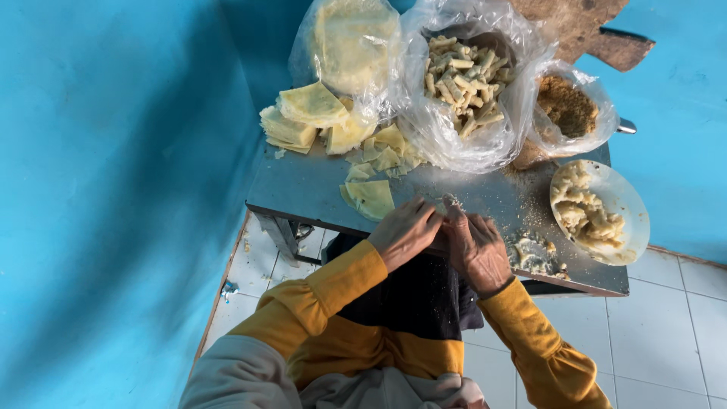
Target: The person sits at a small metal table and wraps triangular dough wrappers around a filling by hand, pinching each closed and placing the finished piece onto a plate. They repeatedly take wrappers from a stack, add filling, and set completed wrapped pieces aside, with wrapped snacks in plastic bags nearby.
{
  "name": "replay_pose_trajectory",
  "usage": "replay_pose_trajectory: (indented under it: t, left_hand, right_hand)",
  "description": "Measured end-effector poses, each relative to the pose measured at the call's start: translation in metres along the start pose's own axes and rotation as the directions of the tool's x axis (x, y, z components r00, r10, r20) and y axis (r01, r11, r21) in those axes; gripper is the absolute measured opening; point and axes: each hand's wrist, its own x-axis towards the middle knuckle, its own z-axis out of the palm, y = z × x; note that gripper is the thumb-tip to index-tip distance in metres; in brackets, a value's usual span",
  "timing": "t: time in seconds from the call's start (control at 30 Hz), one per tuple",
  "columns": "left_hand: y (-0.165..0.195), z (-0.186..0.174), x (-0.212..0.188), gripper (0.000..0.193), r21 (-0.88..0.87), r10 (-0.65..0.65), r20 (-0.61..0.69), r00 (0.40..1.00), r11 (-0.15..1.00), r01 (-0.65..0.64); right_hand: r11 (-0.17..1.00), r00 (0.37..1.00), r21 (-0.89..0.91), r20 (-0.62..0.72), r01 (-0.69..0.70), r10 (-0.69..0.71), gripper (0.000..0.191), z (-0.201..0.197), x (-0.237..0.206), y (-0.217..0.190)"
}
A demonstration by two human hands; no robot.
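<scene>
Both hands meet at frame centre, fingers bunched, hiding most of what they work. Left hand and right hand each pinch a small pale crumb-coated roll of dough, only its tip showing, probably a wrapped filling. It sits at the near edge of the grey metal surface, beside a pale yellow folded wrapper sheet.

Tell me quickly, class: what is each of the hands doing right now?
Left hand: closed, fingers curled on a small roll of food at the table edge.
Right hand: closed on the same roll; contents mostly hidden.
</scene>
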Motion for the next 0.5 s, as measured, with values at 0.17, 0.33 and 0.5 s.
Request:
replay_pose_trajectory:
  t: [0.17,0.33,0.5]
  left_hand:
    - [-0.009,0.010,0.019,0.026,0.012,-0.102,-0.247,0.964,0.994,0.108]
    - [-0.006,0.007,0.019,0.022,0.145,-0.031,0.129,0.991,0.989,0.012]
    - [0.008,-0.006,0.001,0.025,0.255,-0.021,0.118,0.993,0.967,-0.010]
  right_hand:
    - [0.936,0.965,0.250,0.145,-0.249,0.218,0.060,0.013,0.016,0.029]
    - [0.953,0.997,0.300,-0.055,-0.039,0.058,0.053,0.021,0.015,0.031]
    - [0.999,1.000,0.032,-0.006,-0.010,0.010,0.055,0.011,-0.001,0.017]
